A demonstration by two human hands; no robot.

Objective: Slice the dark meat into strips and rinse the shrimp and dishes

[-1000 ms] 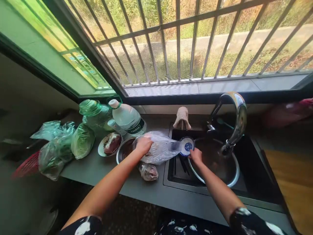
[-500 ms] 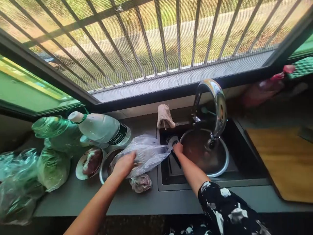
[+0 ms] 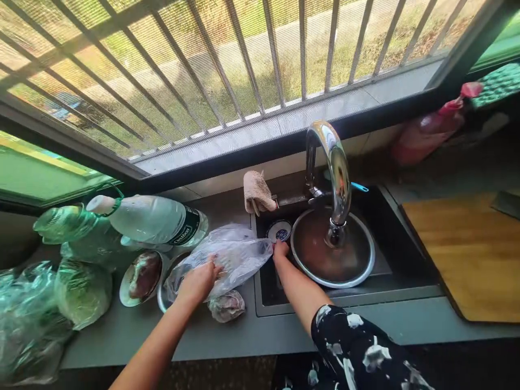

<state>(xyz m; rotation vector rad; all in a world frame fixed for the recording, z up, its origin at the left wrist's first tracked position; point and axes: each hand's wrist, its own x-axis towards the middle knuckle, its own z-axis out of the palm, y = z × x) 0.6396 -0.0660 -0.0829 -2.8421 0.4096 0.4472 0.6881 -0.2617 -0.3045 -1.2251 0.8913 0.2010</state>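
Note:
A clear plastic bag (image 3: 239, 262) stretches between my two hands, over the counter and the left edge of the sink. My left hand (image 3: 201, 279) is closed on the bag's left part, above a metal bowl (image 3: 161, 300) that the bag mostly covers. At the bag's right end, my right hand (image 3: 281, 250) pinches the gathered plastic beside a small dish with a blue pattern (image 3: 280, 232) in the sink. What the bag contains is unclear. Below it lies a small plastic-wrapped bundle (image 3: 226, 306). Left of the bowl, a piece of meat (image 3: 145, 276) rests on a white plate (image 3: 127, 292).
A round basin of water (image 3: 312, 260) sits in the sink under the curved faucet (image 3: 339, 173). A large water bottle (image 3: 150, 219) and bagged greens (image 3: 83, 292) stand left. A cutting board (image 3: 467, 254) lies right. A cloth (image 3: 258, 192) is behind the sink.
The view has shifted, so the scene sits further left. My right hand has drawn back slightly from the small dish, showing more of it. Both hands still hold the bag.

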